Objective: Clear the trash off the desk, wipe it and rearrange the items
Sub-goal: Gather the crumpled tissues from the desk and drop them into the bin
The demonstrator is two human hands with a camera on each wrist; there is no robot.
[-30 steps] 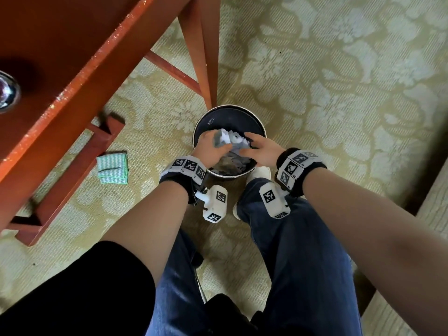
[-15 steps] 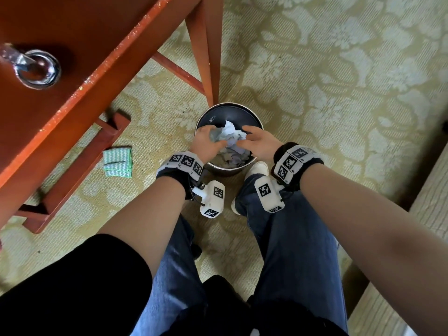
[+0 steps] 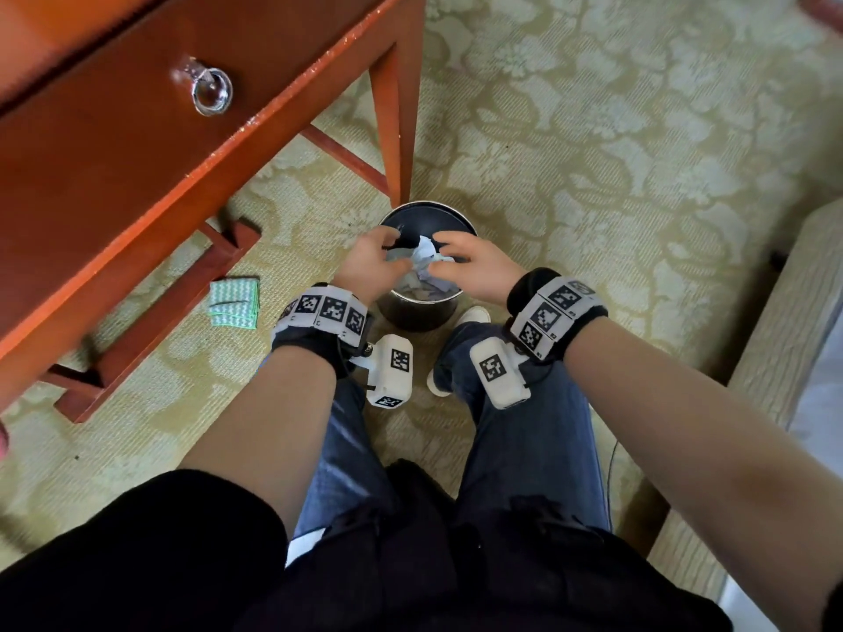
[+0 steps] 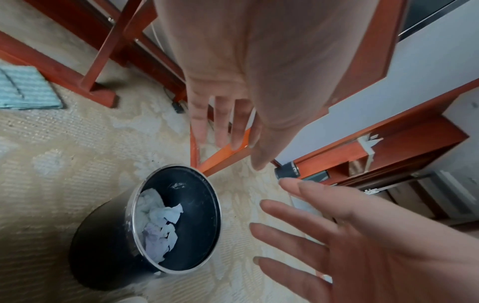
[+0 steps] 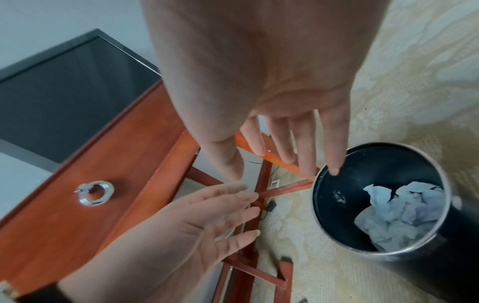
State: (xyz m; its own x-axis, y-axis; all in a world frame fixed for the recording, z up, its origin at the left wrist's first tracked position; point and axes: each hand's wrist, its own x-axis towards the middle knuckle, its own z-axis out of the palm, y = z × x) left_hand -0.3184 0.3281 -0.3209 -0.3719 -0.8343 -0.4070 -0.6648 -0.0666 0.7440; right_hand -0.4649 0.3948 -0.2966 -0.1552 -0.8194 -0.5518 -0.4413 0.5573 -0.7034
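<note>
Crumpled white paper trash point(image 3: 422, 271) lies inside a round black bin point(image 3: 424, 312) on the floor, so the dropping step looks done. Above the bin's mouth, the left hand point(image 3: 372, 262) and right hand point(image 3: 474, 266) hover with fingers spread, holding nothing. Left of the bin a folded green cloth point(image 3: 233, 303) lies on patterned yellow carpet point(image 3: 616, 152); behind the bin stands the red wooden desk point(image 3: 182, 143)

Floral beige carpet point(image 3: 593, 130) — pale wall point(image 4: 427, 67), daylight, upholstered seat edge point(image 3: 784, 312)
</note>
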